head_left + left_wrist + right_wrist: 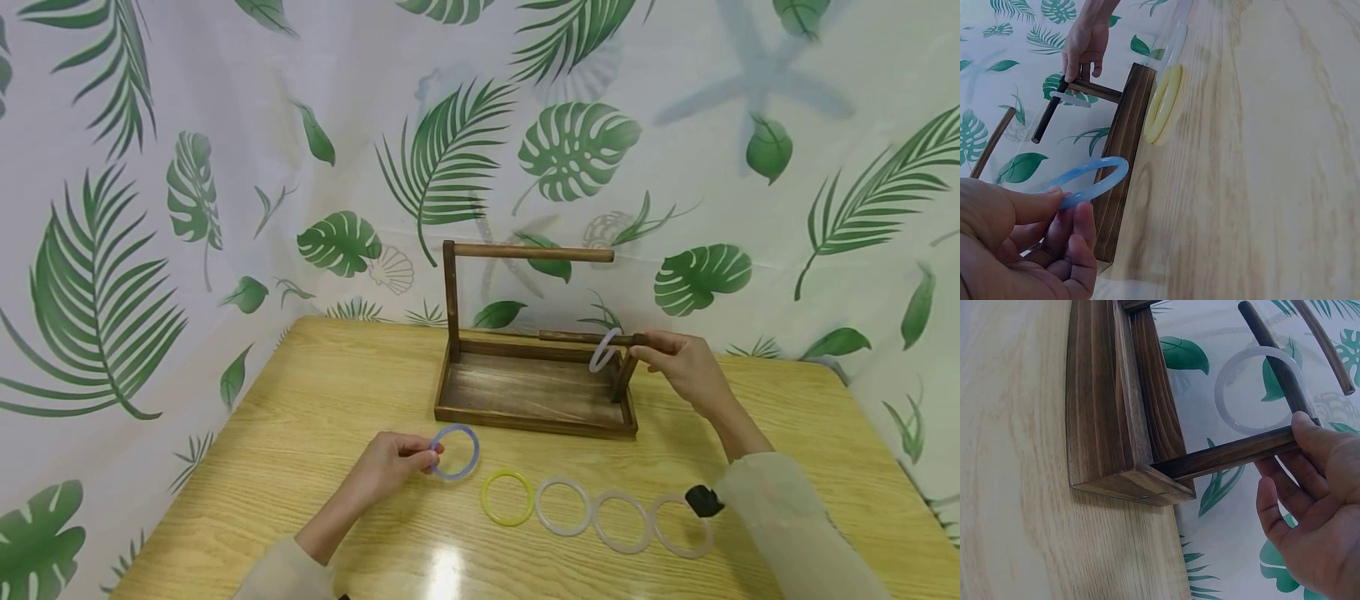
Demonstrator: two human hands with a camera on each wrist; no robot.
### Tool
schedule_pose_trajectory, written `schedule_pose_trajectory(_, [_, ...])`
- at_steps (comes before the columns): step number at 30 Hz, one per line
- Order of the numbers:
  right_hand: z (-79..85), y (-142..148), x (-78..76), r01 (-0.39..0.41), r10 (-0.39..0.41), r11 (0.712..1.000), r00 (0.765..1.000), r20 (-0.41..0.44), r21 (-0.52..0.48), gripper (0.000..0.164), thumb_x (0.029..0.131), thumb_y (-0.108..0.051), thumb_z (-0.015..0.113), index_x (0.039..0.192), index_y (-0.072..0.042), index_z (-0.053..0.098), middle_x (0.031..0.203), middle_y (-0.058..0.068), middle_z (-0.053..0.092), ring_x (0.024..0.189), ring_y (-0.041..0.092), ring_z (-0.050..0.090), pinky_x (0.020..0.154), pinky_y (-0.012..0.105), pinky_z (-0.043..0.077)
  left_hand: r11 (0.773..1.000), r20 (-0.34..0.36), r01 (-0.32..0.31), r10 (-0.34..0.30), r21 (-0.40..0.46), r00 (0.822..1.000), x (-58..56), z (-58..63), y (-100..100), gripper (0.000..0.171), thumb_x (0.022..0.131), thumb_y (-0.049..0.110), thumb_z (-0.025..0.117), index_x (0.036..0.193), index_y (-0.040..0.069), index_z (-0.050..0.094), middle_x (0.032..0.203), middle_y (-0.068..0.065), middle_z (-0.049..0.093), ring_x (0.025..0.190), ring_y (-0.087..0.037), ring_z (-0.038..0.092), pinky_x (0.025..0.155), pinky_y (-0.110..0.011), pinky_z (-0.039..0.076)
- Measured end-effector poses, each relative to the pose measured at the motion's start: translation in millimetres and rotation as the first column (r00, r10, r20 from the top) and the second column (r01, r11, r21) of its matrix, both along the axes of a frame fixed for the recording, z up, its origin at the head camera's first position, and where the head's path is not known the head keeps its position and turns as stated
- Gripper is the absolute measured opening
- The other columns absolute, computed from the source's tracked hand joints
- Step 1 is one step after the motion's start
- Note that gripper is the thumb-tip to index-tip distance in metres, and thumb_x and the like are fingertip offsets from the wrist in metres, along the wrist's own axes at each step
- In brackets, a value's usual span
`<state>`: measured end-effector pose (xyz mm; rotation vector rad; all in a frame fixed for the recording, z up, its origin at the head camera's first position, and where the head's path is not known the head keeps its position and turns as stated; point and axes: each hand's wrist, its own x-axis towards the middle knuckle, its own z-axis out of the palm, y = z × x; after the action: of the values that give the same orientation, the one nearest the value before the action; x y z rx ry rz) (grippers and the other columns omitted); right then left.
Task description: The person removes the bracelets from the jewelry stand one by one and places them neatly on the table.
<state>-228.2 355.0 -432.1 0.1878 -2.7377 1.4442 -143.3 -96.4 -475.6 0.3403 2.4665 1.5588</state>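
Observation:
Between its thumb and fingers my left hand (390, 465) pinches a translucent blue bangle (476, 450), held in front of the rack's left end. The dark wooden rack has a tray base (532, 422), a tall post with an upper bar (532, 252) at the left and a short post (1229, 454) with a lower bar (566, 337) at the right. My right hand (686, 367) grips the corner where the short post meets the lower bar, thumb on top. A whitish bangle (1220, 394) hangs on that bar, close to the right fingers.
On the wooden table (360, 367), a yellow bangle (484, 497) and three pale translucent bangles (563, 533) lie in a row before the rack. The right sleeve and a black item (703, 501) on it overlap the rightmost one. A leaf-print cloth (465, 183) hangs behind.

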Motion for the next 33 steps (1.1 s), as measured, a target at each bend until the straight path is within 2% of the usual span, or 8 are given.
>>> schedule_pose_trajectory(3, [-0.1, 0.8, 0.8, 0.004, -0.004, 1.0, 1.0, -0.003, 0.009, 0.069, 0.104, -0.044, 0.062, 0.151, 0.004, 0.048, 0.15, 0.027, 0.05, 0.109, 0.035, 0.065, 0.097, 0.06, 0.05, 1.0, 0.008, 0.018, -0.018, 0.003, 1.0, 1.8, -2.5, -1.3, 0.018, 0.099, 0.009, 0.07, 0.107, -0.005, 0.078, 0.092, -0.01, 0.077, 0.084, -0.019, 0.07, 0.082, -0.04, 0.058])
schedule_pose_trajectory(5, [0.1, 1.4, 1.0, 0.006, -0.006, 1.0, 1.0, -0.005, 0.013, 0.069, 0.104, -0.044, 0.062, 0.151, 0.004, 0.048, 0.15, 0.027, 0.05, 0.108, 0.034, 0.065, 0.096, 0.058, 0.052, 0.999, 0.018, 0.032, -0.032, 0.002, 0.999, 2.9, -2.8, -2.2, 0.019, 0.099, 0.01, 0.07, 0.108, -0.006, 0.077, 0.091, -0.01, 0.077, 0.084, -0.019, 0.07, 0.082, -0.039, 0.058])
schedule_pose_trajectory(8, [0.1, 2.2, 0.1, 0.004, -0.004, 1.0, 1.0, -0.002, 0.007, 0.069, 0.104, -0.043, 0.063, 0.151, 0.005, 0.047, 0.151, 0.027, 0.049, 0.102, 0.022, 0.066, 0.096, 0.056, 0.052, 0.998, 0.023, 0.06, -0.06, 0.002, 0.998, 4.8, -3.1, -3.0, 0.02, 0.099, 0.01, 0.07, 0.108, -0.007, 0.077, 0.091, -0.011, 0.076, 0.084, -0.021, 0.069, 0.079, -0.037, 0.058])
schedule_pose_trajectory(11, [0.2, 2.2, -1.4, -0.002, 0.002, 1.0, 1.0, 0.004, 0.004, 0.067, 0.105, -0.04, 0.063, 0.152, 0.005, 0.046, 0.152, 0.028, 0.047, 0.096, 0.009, 0.064, 0.096, 0.054, 0.053, 0.998, 0.034, 0.07, -0.07, 0.005, 0.997, 6.7, -4.2, -3.2, 0.021, 0.099, 0.01, 0.07, 0.108, -0.007, 0.077, 0.09, -0.011, 0.076, 0.082, -0.021, 0.068, 0.071, -0.028, 0.054])
schedule_pose_trajectory(16, [1.5, 1.0, -0.4, -0.004, 0.004, 1.0, 1.0, 0.001, -0.002, 0.067, 0.104, -0.04, 0.063, 0.152, 0.005, 0.047, 0.151, 0.027, 0.049, 0.094, 0.006, 0.063, 0.092, 0.044, 0.055, 0.998, 0.072, 0.056, -0.056, 0.008, 0.996, 8.2, -7.2, -3.0, 0.02, 0.098, 0.011, 0.072, 0.108, -0.005, 0.077, 0.088, -0.01, 0.076, 0.079, -0.019, 0.065, 0.063, -0.021, 0.046])
schedule_pose_trajectory(24, [0.5, -0.5, 0.6, -0.007, 0.007, 1.0, 1.0, 0.003, -0.01, 0.067, 0.104, -0.04, 0.063, 0.152, 0.005, 0.047, 0.151, 0.028, 0.049, 0.094, 0.005, 0.063, 0.098, 0.056, 0.051, 0.999, 0.096, 0.046, -0.047, 0.018, 0.994, 10.1, -11.5, -2.1, 0.023, 0.096, 0.007, 0.073, 0.112, -0.009, 0.075, 0.09, -0.012, 0.077, 0.078, -0.021, 0.071, 0.068, -0.03, 0.058])
schedule_pose_trajectory(28, [-0.1, 0.0, 0.0, -0.004, 0.004, 1.0, 1.0, 0.001, -0.009, 0.066, 0.104, -0.04, 0.063, 0.151, 0.005, 0.047, 0.15, 0.027, 0.05, 0.094, 0.005, 0.063, 0.096, 0.053, 0.052, 1.0, 0.104, 0.023, -0.025, 0.016, 0.994, 10.2, -12.8, 0.3, 0.024, 0.095, 0.004, 0.074, 0.113, -0.011, 0.074, 0.089, -0.012, 0.077, 0.079, -0.023, 0.073, 0.07, -0.034, 0.06])
schedule_pose_trajectory(33, [-0.6, 0.6, -0.7, 0.0, 0.0, 1.0, 1.0, -0.006, -0.005, 0.065, 0.104, -0.039, 0.063, 0.151, 0.004, 0.049, 0.15, 0.027, 0.05, 0.093, 0.005, 0.064, 0.094, 0.048, 0.055, 1.0, 0.094, -0.013, 0.015, -0.021, 0.995, 8.9, -13.4, 2.9, 0.021, 0.093, 0.004, 0.076, 0.109, -0.009, 0.076, 0.087, -0.011, 0.077, 0.076, -0.021, 0.074, 0.068, -0.032, 0.06])
